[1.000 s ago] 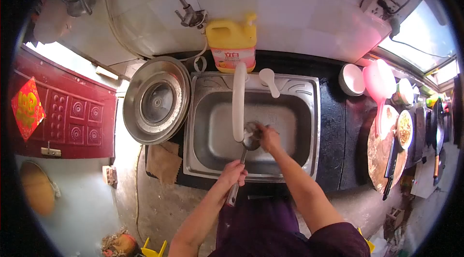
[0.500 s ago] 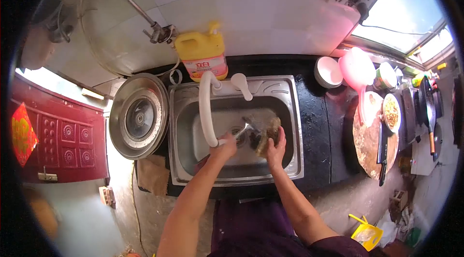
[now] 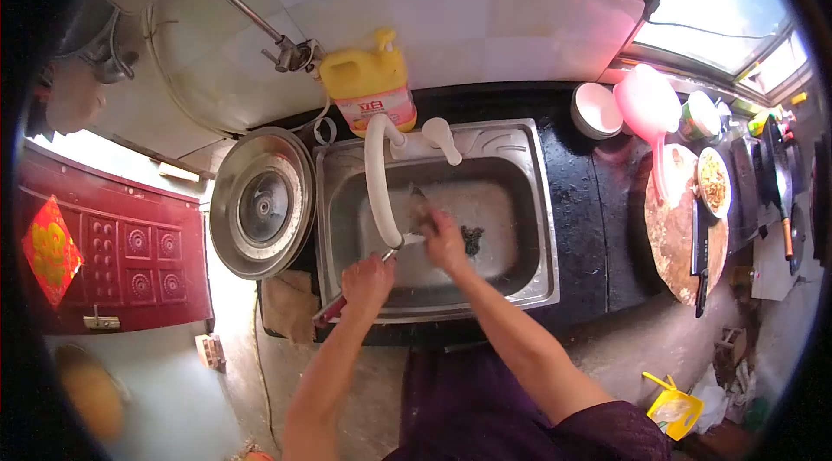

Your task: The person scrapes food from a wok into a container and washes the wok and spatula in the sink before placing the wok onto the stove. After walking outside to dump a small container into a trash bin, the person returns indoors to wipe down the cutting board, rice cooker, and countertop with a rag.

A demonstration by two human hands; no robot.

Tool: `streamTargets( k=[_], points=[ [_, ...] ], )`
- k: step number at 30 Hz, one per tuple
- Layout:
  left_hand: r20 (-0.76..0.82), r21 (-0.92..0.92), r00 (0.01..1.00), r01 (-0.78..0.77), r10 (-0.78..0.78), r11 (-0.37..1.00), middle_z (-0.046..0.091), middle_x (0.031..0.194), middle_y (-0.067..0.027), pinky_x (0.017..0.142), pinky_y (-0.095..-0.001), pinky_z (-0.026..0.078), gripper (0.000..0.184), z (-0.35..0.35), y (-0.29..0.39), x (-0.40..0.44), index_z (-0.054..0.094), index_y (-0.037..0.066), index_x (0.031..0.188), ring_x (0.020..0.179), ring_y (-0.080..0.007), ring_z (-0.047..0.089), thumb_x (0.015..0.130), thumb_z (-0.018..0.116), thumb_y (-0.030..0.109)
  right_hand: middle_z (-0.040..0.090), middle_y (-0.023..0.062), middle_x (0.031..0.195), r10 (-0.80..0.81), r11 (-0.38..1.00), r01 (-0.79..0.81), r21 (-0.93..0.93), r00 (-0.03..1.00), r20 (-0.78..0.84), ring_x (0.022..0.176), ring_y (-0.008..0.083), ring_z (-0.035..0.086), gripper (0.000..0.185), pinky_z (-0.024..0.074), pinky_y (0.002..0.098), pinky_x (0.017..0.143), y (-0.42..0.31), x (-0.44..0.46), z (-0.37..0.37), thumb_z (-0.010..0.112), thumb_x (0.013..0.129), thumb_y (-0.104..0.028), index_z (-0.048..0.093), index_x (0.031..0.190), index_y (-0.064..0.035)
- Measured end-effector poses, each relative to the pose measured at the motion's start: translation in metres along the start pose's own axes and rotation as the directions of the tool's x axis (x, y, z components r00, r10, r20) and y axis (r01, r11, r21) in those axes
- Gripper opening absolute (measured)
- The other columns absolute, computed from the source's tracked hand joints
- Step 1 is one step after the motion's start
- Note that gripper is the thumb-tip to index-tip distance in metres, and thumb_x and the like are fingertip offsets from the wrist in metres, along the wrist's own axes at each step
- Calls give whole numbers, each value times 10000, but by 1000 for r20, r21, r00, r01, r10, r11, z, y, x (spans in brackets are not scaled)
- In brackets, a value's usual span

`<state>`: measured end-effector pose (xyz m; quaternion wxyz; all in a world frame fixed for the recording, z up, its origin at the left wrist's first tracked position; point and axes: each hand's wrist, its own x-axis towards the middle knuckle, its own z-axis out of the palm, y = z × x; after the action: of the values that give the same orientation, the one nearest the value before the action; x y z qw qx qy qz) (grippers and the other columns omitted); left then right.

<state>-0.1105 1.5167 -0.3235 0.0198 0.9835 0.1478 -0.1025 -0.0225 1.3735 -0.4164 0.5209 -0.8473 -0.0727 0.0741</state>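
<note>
My left hand (image 3: pixel 368 283) is wrapped round the handle of a metal utensil (image 3: pixel 330 309) over the sink's near left part, just below the spout of the white faucet (image 3: pixel 378 184). The utensil's far end is hidden or blurred near the spout. Over the basin, my right hand (image 3: pixel 443 240) is closed on a blurred dark item (image 3: pixel 419 205) that I cannot make out. A dark green clump (image 3: pixel 471 239) lies on the bottom of the steel sink (image 3: pixel 555 262), right of my right hand.
Metal basins (image 3: pixel 224 227) stand left of the sink, above a brown cloth (image 3: pixel 289 303). Behind is a yellow detergent jug (image 3: pixel 364 84). To the right are bowls (image 3: pixel 597 109), a pink ladle (image 3: pixel 647 106), a round board (image 3: pixel 667 240) and a knife (image 3: pixel 700 246).
My right hand has moved from the sink's right side toward the spout. The dark clump now lies apart from it. My left hand has shifted nearer the sink's front left, still holding the utensil.
</note>
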Motion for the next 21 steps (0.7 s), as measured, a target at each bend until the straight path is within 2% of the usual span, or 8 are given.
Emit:
streamTargets(
  k=[3, 4, 5, 8, 12, 15, 18, 21],
  points=[
    [-123, -60, 985, -128, 120, 990, 647, 647, -128, 573, -451, 526, 263, 3, 11, 14, 646, 72, 739, 636, -324, 659, 832, 622, 317, 564, 138, 1204, -16, 993, -4, 115, 985, 173, 1111, 266, 538, 404, 419, 341, 969, -5, -21, 0, 595, 859, -127, 559, 1259, -89],
    [-47, -39, 985, -167, 165, 985, 658, 735, -137, 641, -451, 517, 216, 6, 18, 20, 647, 80, 844, 736, -319, 658, 841, 609, 293, 551, 113, 1198, -98, 968, 93, 234, 995, 10, 1064, 254, 543, 395, 431, 354, 944, 5, -26, 5, 578, 879, -110, 532, 1271, -119],
    [29, -20, 978, -206, 207, 978, 669, 823, -145, 710, -450, 507, 212, 12, 26, 28, 647, 88, 948, 836, -315, 657, 849, 595, 268, 550, 104, 1197, 125, 908, -106, 406, 992, -21, 1058, 255, 544, 398, 437, 363, 936, 19, -28, 6, 572, 889, -113, 511, 1282, -128],
    [60, 298, 928, -368, 368, 881, 663, 932, -130, 768, -448, 483, 245, 67, 54, 66, 634, 92, 1059, 947, -301, 641, 838, 578, 182, 549, 77, 1189, 636, 437, -448, 779, 767, 85, 1078, 257, 548, 405, 470, 408, 904, 40, -35, -20, 565, 931, -168, 421, 1309, -157],
    [36, 266, 873, -478, 487, 837, 641, 927, -116, 722, -460, 459, 237, 35, 100, 68, 601, 56, 1047, 889, -279, 628, 821, 561, 117, 571, 107, 1163, 461, -180, -406, 896, 770, 441, 1060, 266, 577, 340, 496, 444, 904, 6, -30, -51, 581, 932, -240, 479, 1238, -131],
    [81, 457, 744, -619, 663, 639, 632, 918, -111, 675, -437, 448, 232, 28, 85, 50, 580, 23, 1027, 840, -256, 615, 820, 559, 124, 597, 120, 1085, 373, -347, -471, 811, 724, 580, 993, 270, 614, 298, 540, 425, 836, 34, -13, -24, 498, 969, -262, 510, 1172, -44],
    [-7, 429, 636, -695, 771, 577, 631, 905, -117, 687, -433, 475, 205, 1, 59, 34, 603, 54, 1011, 850, -264, 635, 825, 551, 121, 630, 129, 974, 431, -322, -431, 843, 726, 536, 896, 291, 635, 213, 538, 443, 819, 84, 5, 40, 561, 920, -193, 572, 1033, -13],
    [74, 293, 896, -440, 438, 849, 625, 820, -122, 694, -414, 517, 171, -25, 42, 13, 644, 89, 975, 811, -288, 659, 840, 547, 128, 636, 117, 895, 511, -193, -397, 897, 740, 437, 824, 288, 641, 133, 539, 461, 774, 94, 9, 66, 563, 892, -145, 597, 938, -26]
  ],
)
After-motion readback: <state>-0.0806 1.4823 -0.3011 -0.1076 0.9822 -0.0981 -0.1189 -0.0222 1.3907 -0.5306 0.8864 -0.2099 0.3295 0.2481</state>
